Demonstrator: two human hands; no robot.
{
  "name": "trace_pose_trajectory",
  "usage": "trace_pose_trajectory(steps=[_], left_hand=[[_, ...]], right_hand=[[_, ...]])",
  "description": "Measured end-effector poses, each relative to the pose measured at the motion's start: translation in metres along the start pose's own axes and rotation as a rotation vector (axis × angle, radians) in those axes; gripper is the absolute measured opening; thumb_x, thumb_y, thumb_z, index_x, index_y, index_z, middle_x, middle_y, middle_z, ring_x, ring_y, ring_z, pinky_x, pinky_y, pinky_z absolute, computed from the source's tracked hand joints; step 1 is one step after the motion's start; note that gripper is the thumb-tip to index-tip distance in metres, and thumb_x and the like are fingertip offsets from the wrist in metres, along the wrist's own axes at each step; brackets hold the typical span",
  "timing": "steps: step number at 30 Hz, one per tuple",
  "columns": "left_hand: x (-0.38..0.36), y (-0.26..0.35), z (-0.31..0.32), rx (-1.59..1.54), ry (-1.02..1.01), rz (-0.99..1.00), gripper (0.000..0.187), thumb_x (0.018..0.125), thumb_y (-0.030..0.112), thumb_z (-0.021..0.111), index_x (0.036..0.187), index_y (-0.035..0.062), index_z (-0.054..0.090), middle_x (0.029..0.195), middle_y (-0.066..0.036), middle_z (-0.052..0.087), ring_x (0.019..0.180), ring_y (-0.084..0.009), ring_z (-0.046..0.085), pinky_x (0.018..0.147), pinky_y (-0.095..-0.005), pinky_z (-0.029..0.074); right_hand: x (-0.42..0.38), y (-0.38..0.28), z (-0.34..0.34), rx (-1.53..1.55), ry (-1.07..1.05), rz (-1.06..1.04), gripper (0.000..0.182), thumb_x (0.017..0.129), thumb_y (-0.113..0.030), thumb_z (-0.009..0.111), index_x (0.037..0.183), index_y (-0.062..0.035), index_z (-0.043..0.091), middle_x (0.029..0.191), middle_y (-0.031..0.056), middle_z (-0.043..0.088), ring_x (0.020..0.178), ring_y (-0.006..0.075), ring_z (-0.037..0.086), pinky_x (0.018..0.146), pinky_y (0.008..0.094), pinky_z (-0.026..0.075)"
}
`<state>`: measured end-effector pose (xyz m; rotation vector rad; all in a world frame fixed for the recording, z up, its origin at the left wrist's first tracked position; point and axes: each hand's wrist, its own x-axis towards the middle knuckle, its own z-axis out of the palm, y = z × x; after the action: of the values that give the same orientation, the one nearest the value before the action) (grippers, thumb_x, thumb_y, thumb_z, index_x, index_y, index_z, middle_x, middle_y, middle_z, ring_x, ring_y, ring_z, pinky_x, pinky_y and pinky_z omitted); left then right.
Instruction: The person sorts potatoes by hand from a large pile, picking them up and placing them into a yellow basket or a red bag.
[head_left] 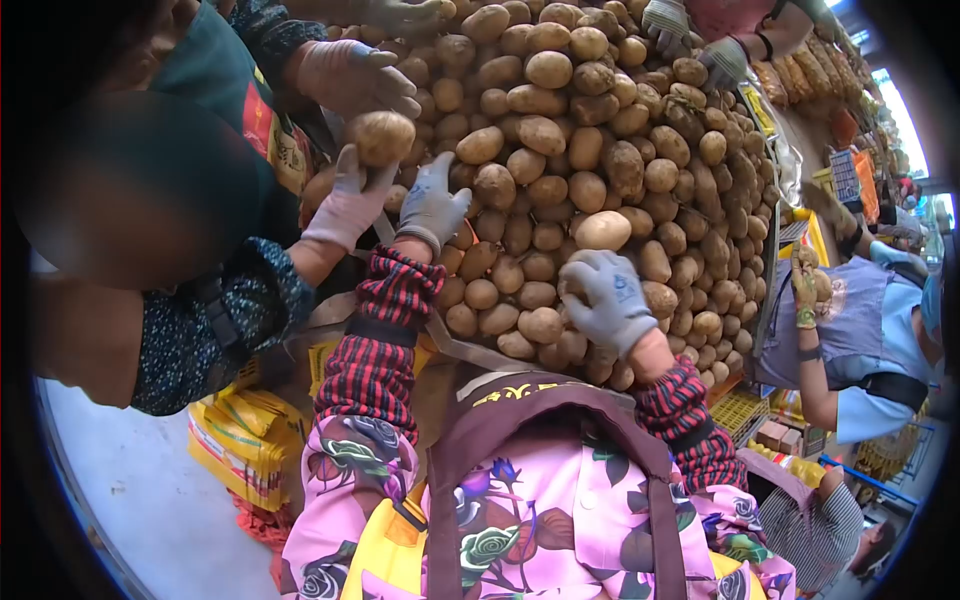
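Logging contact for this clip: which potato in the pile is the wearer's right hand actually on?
The pale potato directly above the right hand, whose gloved fingertips touch its lower edge. It looks lighter and smoother than the browner ones around it.

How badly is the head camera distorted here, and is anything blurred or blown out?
Head view: strong fisheye, black vignette at the corners; the potato pile bows outward. Both gloved hands, left hand and right hand, are sharp. A smeared, blurred patch sits at upper left over a neighbouring person. Daylight is blown out at the far right edge.
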<state>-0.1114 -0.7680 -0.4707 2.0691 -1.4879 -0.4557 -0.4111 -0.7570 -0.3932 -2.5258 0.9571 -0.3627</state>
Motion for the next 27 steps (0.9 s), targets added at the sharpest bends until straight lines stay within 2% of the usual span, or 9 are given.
trace_pose_trajectory(steps=[3, 4, 7, 12, 15, 20, 23, 25, 27], left_hand=[[0.004, 0.006, 0.013, -0.028, 0.004, -0.048, 0.065, 0.084, 0.024, 0.07, 0.141, 0.001, 0.048, 0.134, -0.023, 0.055, 0.103, -0.0346, 0.066, 0.096, -0.043, 0.05], [0.0, 0.01, 0.012, -0.028, 0.0, -0.031, 0.065, 0.084, 0.024, 0.07, 0.141, 0.0008, 0.049, 0.135, -0.022, 0.055, 0.106, -0.035, 0.064, 0.097, -0.0427, 0.049], [-0.009, 0.014, 0.016, -0.091, 0.057, 0.037, 0.059, 0.083, 0.022, 0.069, 0.136, 0.0004, 0.054, 0.132, -0.022, 0.057, 0.124, -0.0373, 0.054, 0.107, -0.0412, 0.043], [-0.003, 0.007, -0.015, -0.188, 0.007, -0.192, 0.04, 0.082, 0.017, 0.066, 0.119, 0.0034, 0.065, 0.119, -0.021, 0.064, 0.114, -0.037, 0.06, 0.099, -0.0444, 0.048], [0.012, -0.008, -0.037, 0.034, 0.172, -0.05, 0.03, 0.086, 0.016, 0.061, 0.114, 0.0055, 0.068, 0.115, -0.017, 0.066, 0.111, -0.0359, 0.062, 0.096, -0.0447, 0.049], [0.059, 0.024, -0.062, 0.485, -0.445, -0.171, 0.054, 0.085, 0.018, 0.061, 0.138, 0.0096, 0.055, 0.132, -0.024, 0.057, 0.118, -0.0397, 0.06, 0.099, -0.0451, 0.05], [0.077, 0.025, -0.059, 0.604, -0.603, -0.12, 0.057, 0.083, 0.022, 0.063, 0.139, 0.0104, 0.055, 0.131, -0.026, 0.058, 0.118, -0.0399, 0.06, 0.1, -0.0448, 0.049], [0.084, 0.013, -0.064, 0.54, -0.591, -0.041, 0.058, 0.079, 0.026, 0.067, 0.134, 0.0101, 0.06, 0.128, -0.024, 0.062, 0.118, -0.0392, 0.061, 0.1, -0.0448, 0.049], [0.095, 0.003, -0.067, 0.485, -0.692, -0.058, 0.058, 0.078, 0.028, 0.069, 0.133, 0.011, 0.06, 0.125, -0.022, 0.065, 0.119, -0.0372, 0.062, 0.099, -0.0443, 0.05]], right_hand=[[0.039, 0.009, -0.042, -0.014, -0.265, 0.376, 0.012, 0.082, -0.017, 0.065, 0.091, -0.0084, 0.068, 0.098, 0.0133, 0.066, 0.09, 0.036, 0.063, 0.08, 0.0466, 0.05], [0.056, 0.016, -0.036, -0.071, -0.009, 0.11, 0.015, 0.085, -0.02, 0.066, 0.094, -0.0076, 0.067, 0.098, 0.015, 0.065, 0.089, 0.038, 0.063, 0.077, 0.0473, 0.051], [0.152, 0.003, -0.011, 0.14, 0.183, -0.205, 0.022, 0.087, -0.026, 0.067, 0.098, -0.0075, 0.066, 0.1, 0.0155, 0.064, 0.101, 0.0382, 0.06, 0.086, 0.0459, 0.049], [0.238, 0.003, 0.05, -0.225, -0.289, -0.045, 0.047, 0.085, -0.043, 0.066, 0.118, -0.0093, 0.063, 0.12, 0.0174, 0.064, 0.115, 0.0367, 0.059, 0.099, 0.0455, 0.045], [0.211, 0.01, 0.047, -0.162, -0.369, -0.132, 0.049, 0.08, -0.043, 0.069, 0.116, -0.0096, 0.064, 0.117, 0.0186, 0.066, 0.112, 0.0348, 0.063, 0.096, 0.0448, 0.048], [0.152, 0.014, 0.003, 0.236, -0.56, 0.061, 0.047, 0.077, -0.043, 0.069, 0.102, -0.0043, 0.067, 0.099, 0.0214, 0.068, 0.099, 0.0391, 0.066, 0.087, 0.0453, 0.052], [0.128, 0.018, -0.005, 0.093, -0.648, -0.081, 0.048, 0.077, -0.046, 0.07, 0.095, -0.0016, 0.07, 0.095, 0.0223, 0.069, 0.093, 0.0374, 0.068, 0.082, 0.0454, 0.053], [0.141, 0.023, -0.017, 0.26, -0.836, 0.059, 0.051, 0.081, -0.05, 0.069, 0.086, 0.0011, 0.068, 0.092, 0.0236, 0.067, 0.091, 0.0396, 0.066, 0.082, 0.047, 0.052], [0.157, 0.016, -0.006, 0.105, -0.447, 0.039, 0.048, 0.083, -0.046, 0.069, 0.096, -0.0006, 0.068, 0.104, 0.0236, 0.067, 0.101, 0.039, 0.064, 0.086, 0.0444, 0.051]])
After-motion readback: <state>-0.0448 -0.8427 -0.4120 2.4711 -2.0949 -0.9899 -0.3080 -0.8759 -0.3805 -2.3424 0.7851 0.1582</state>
